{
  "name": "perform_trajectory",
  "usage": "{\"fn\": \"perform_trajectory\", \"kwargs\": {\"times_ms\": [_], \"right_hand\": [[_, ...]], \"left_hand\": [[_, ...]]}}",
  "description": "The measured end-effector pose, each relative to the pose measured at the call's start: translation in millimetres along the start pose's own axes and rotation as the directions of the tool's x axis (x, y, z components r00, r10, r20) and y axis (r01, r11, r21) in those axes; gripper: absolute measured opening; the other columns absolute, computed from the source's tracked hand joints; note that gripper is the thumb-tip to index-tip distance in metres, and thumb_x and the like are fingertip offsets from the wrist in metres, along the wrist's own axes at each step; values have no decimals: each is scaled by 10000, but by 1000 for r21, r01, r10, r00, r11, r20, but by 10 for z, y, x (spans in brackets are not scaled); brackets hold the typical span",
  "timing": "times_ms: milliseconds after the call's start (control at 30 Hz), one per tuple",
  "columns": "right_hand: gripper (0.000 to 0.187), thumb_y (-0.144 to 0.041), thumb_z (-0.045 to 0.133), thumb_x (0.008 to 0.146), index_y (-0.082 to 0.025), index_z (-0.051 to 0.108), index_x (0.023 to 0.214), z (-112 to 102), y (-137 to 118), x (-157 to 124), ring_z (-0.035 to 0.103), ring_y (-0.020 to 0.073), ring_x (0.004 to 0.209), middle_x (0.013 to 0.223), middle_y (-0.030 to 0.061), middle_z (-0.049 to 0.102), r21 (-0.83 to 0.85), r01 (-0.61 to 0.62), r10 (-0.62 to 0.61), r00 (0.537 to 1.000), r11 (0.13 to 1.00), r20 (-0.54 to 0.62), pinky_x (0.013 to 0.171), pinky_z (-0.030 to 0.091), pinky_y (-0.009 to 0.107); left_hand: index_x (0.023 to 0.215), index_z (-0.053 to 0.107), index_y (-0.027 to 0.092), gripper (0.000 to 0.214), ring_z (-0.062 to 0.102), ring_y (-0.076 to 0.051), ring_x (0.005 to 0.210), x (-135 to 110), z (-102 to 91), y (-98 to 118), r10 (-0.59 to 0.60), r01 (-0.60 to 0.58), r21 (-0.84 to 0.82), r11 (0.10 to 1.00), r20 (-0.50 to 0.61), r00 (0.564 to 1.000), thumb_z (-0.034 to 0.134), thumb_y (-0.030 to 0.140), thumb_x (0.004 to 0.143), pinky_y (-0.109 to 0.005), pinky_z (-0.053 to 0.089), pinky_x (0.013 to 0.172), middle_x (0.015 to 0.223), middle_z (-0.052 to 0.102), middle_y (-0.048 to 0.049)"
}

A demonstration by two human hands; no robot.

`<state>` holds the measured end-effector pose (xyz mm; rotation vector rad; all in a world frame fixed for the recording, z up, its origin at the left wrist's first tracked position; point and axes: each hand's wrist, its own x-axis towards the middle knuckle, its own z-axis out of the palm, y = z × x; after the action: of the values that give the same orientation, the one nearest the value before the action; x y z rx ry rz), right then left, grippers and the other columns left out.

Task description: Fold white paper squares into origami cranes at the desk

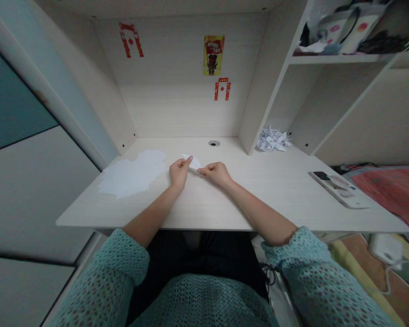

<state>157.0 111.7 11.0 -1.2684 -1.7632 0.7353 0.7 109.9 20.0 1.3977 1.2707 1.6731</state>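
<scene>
A: Logged the left hand (179,172) yet?

B: Logged. Found it loosely curled, forefinger raised, thumb and fingertip pinched on the left edge of the folded white paper (193,162).

A: And marked the right hand (216,172) how?

B: Marked as mostly closed, knuckles up, fingertips nipped on the paper's lower right edge. Couldn't tell how firm the grip was.

A: Placed the paper where?

B: Between the two hands, over the middle of the desk (231,204), pointed end tilted up and away. Couldn't tell whether the underside touched the wood. Looked small, creased, roughly triangular.

A: Noted the sleeves?

B: Noted teal knit sleeves (129,254) pushed up to the elbows, forearms bare.

A: Moved outward then?

B: Tagged the loose white sheets (132,175) spread flat just left of the left hand, overlapping one another. Tagged the round cable hole (214,143) behind the paper, near the back panel.

A: Checked the right side?

B: Checked. Spotted a heap of folded paper cranes (272,140) in the cubby under the shelf (337,59), well apart from both hands. Spotted a phone (339,188) lying flat near the desk's right end, printed side up. Beyond it, saw red fabric (391,188).

A: Got the back wall?

B: Got a red arch sticker (131,40) upper left, a yellow sticker (213,54) in the centre, a smaller red sticker (222,88) just below it. Left the shelf clutter unlabelled, too dim to name.
</scene>
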Motion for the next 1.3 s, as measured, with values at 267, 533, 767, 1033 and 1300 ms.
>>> {"fn": "perform_trajectory", "kwargs": {"times_ms": [267, 533, 767, 1033, 1300], "right_hand": [[405, -523, 572, 734, -148, 690, 637, 12, -2, -12, 451, 100, 501, 567, 17, 622, 31, 74, -77, 993, 997, 92, 500, 303, 231], [528, -450, 633, 692, -203, 512, 1143, 50, -13, 23, 588, 135, 654, 752, 18, 658, 348, 133, -105, 990, 928, -99, 617, 438, 241], [459, -398, 648, 658, -235, 447, 1037, 40, -17, 27, 580, 109, 552, 721, -37, 582, 485, 73, -32, 995, 872, -92, 576, 482, 247], [354, -401, 625, 715, -177, 652, 988, -9, -57, 24, 613, 155, 750, 1015, 85, 645, 397, 105, -78, 994, 912, -82, 719, 507, 305], [406, -400, 652, 720, -209, 666, 1078, -42, -25, 32, 580, 159, 760, 910, 66, 654, 232, 212, -188, 975, 949, -119, 688, 469, 284]], "left_hand": [[531, 485, 173, 404, 381, -93, 522, 30, -10, -43, -17, 18, -22, 1000, 43, 999, 565, 504, 749, -226, 297, 529, 515, 408, 42], [641, 627, 177, 317, 526, -127, 618, -13, 26, -57, 73, -101, 156, 983, 176, 982, 612, 485, 715, -226, 373, 620, 624, 602, 7], [1150, 535, 191, 499, 591, -139, 640, -48, 59, -63, -17, 19, -7, 1000, 216, 976, 632, 438, 727, -232, 399, 611, 689, 657, -12], [1247, 470, 232, 601, 588, -115, 618, -81, 57, 20, -50, 69, -52, 996, 292, 955, 680, 351, 697, -228, 417, 618, 737, 677, -12], [1192, 528, 199, 561, 638, -167, 728, -38, 28, 53, -124, 161, -130, 978, 253, 959, 695, 355, 679, -257, 460, 644, 791, 692, -55]]}}
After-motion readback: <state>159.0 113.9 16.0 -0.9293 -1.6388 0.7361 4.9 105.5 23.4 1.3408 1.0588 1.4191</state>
